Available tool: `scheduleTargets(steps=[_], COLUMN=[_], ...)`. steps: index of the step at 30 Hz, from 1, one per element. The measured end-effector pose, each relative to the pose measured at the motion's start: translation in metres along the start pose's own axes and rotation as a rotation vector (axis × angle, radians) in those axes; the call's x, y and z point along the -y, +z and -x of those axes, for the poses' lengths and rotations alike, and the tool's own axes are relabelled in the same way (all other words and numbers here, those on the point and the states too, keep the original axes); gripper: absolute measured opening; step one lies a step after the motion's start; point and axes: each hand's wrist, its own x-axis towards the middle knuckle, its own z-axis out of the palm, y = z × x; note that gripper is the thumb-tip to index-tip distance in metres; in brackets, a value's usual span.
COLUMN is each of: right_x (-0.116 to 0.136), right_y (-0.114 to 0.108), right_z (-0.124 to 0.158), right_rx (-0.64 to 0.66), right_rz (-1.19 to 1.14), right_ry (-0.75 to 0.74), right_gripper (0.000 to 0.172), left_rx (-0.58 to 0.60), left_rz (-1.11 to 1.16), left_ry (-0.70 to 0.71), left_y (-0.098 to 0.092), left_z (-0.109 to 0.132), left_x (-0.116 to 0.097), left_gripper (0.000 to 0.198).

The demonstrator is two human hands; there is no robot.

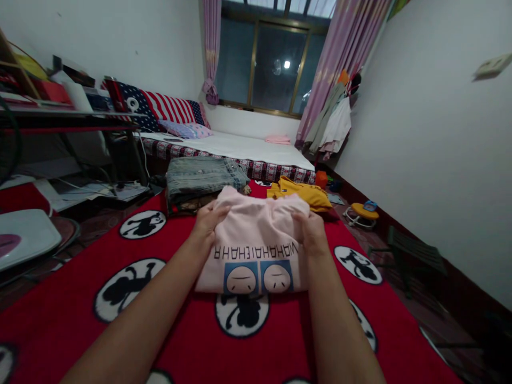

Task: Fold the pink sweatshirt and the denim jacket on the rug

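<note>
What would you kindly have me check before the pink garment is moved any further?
1. Left hand has hold of the pink garment: ok, it grips one side near the far corner.
2. Right hand has hold too: ok, it grips the opposite side.
3. Print faces up: ok, the lettering and two blue pictures show, upside down in this view.
4. Fabric is smooth: not ok, wrinkles run below the far edge.
5. Underside lies flat: cannot tell, it is hidden.
6. Garment is free of the folded denim: cannot tell, they overlap in this view.
</note>
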Motion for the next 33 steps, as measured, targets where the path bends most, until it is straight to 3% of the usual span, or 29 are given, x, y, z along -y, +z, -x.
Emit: scheduleTargets(steps=[3,5,8,11,13,15,18,21,25,29,33], right_x=[0.029,0.033,0.017,-0.002,-0.003,0.005,0.015,0.004,-0.028,-0.044,-0.040], right_y=[-0.004,-0.014,-0.038,-0.059,-0.062,-0.057,-0.042,-0.031,-0.032,-0.035,-0.033], right_z=[-0.009,-0.016,-0.022,-0.021,-0.020,-0.018,-0.018,-0.022,-0.024,-0.013,-0.006], right_rx=[-0.117,-0.199,-0.310,-0.462,-0.566,-0.587,-0.469,-0.336,-0.113,0.121,0.230], right_rz=[-0.208,-0.218,-0.190,-0.332,-0.489,-0.558,-0.421,-0.168,0.472,0.979,1.087], right_ry=[-0.305,-0.401,-0.306,-0.117,0.002,0.008,-0.092,-0.073,-0.021,0.069,0.084], right_gripper=[0.035,0.034,0.023,0.015,0.017,0.023,0.025,0.024,0.030,0.049,0.065], left_rx=[0.175,0.335,0.478,0.359,0.264,0.216,0.165,0.062,0.031,0.147,0.196], left_rz=[0.153,0.209,0.213,0.306,0.372,0.333,-0.030,-0.687,-1.417,-1.628,-1.514], left_ry=[0.386,0.494,0.310,0.058,0.002,-0.009,0.014,0.101,0.129,0.028,0.206], left_y=[0.013,0.009,-0.016,-0.044,-0.053,-0.054,-0.047,-0.042,-0.038,-0.031,-0.025], left_z=[0.009,0.010,0.005,-0.005,-0.010,-0.015,-0.020,-0.022,-0.015,-0.004,-0.001], left_x=[-0.046,-0.064,-0.067,-0.056,-0.049,-0.043,-0.027,-0.011,-0.013,-0.018,-0.008], left_gripper=[0.059,0.059,0.043,0.036,0.034,0.032,0.034,0.039,0.035,0.061,0.060])
